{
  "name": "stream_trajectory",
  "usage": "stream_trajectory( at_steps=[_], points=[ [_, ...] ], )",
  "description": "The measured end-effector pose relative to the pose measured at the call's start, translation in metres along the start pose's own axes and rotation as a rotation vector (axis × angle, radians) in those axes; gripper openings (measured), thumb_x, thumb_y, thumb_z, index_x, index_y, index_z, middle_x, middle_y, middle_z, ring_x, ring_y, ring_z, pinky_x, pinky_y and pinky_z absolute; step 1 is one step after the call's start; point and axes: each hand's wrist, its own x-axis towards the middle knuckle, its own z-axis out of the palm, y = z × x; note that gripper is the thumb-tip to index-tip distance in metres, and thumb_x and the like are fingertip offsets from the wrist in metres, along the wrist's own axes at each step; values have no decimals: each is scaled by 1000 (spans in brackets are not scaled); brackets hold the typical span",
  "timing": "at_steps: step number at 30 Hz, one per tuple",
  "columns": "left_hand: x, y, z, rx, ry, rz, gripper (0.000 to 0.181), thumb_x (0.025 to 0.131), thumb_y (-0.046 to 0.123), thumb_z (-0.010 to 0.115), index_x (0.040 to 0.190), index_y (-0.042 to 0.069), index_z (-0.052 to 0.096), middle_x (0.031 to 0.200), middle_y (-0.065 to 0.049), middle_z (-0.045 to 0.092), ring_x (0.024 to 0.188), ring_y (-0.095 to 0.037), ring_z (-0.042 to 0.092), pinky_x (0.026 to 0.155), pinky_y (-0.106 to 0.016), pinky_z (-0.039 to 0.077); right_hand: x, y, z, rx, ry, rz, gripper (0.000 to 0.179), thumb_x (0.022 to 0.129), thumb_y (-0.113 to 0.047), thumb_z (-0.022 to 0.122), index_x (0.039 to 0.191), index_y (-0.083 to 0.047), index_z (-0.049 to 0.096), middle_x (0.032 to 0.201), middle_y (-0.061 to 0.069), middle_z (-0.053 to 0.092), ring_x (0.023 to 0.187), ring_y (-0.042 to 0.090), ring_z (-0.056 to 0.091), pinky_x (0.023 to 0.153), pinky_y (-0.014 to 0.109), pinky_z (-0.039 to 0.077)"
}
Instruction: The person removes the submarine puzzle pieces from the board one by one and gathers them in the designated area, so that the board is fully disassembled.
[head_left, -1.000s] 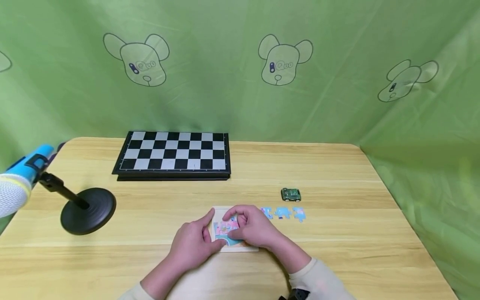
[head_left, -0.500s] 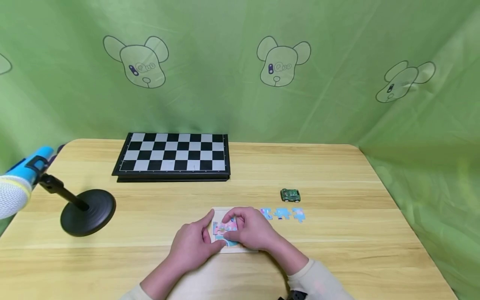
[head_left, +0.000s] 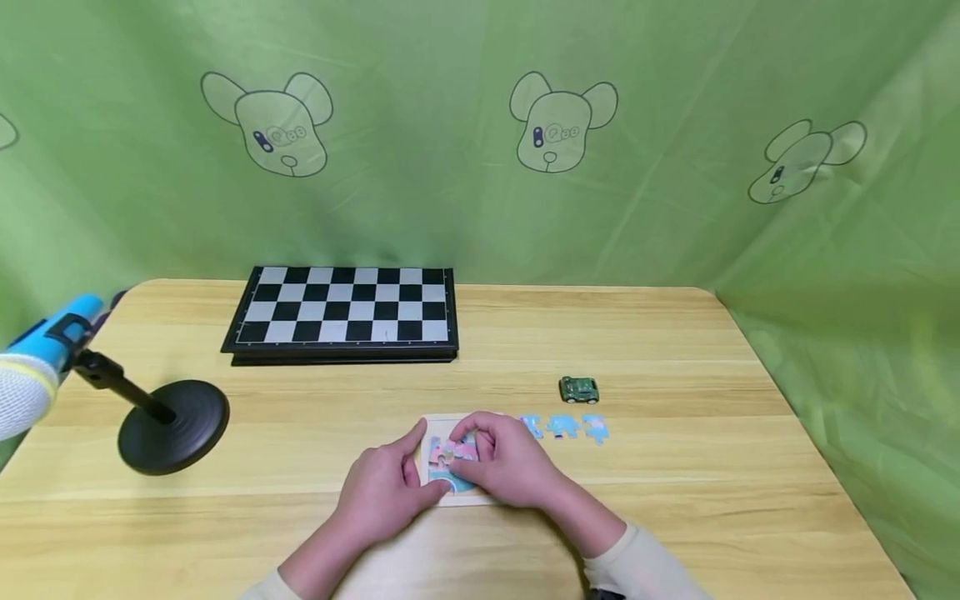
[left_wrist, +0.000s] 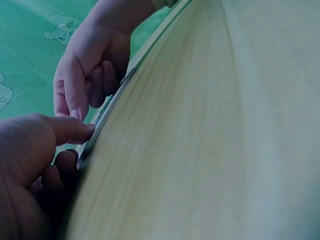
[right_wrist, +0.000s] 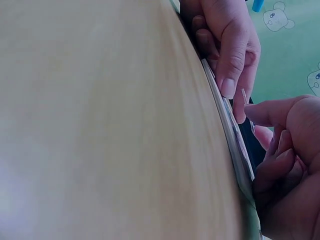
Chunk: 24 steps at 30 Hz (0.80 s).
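Note:
A small jigsaw puzzle board with a pale frame and a pink-and-blue picture lies near the front middle of the table. My left hand grips its left side, thumb on the near edge and index finger at the far left corner. Over the picture, my right hand pinches a puzzle piece between thumb and index finger; the right wrist view shows this piece edge-on, raised above the board. The right hand covers the board's right part. Loose blue puzzle pieces lie in a row just beyond the right hand.
A small green toy car stands behind the loose pieces. Toward the back left lies a black-and-white chessboard. On the left is a blue microphone on a round black stand. A green curtain hangs behind the table.
The right hand shifts slightly over the board, still pinching the piece. The left hand keeps its grip on the board. The whole head view drifts a little.

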Motion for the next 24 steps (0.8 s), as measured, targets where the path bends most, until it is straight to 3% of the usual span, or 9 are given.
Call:
stream_trajectory(
  at_steps=[12, 24],
  points=[
    [-2, 2, 0, -17, -8, -12, 85, 79, 35, 85, 146, -1, 48, 57, 12, 49, 48, -8, 45, 48, -28, 35, -26, 6, -26, 19, 20, -41, 25, 85, -12, 80, 107, -12, 68, 54, -6, 41, 46, 7, 39, 63, 30, 47],
    [-1, 1, 1, -13, -4, -9, 84, 79, 35, 85, 146, -1, 49, 57, 13, 49, 48, -7, 44, 48, -28, 35, -45, 25, -53, -26, 73, -74, 26, 86, -15, 80, 108, -11, 68, 56, -9, 39, 49, 5, 36, 61, 29, 45]
  ],
)
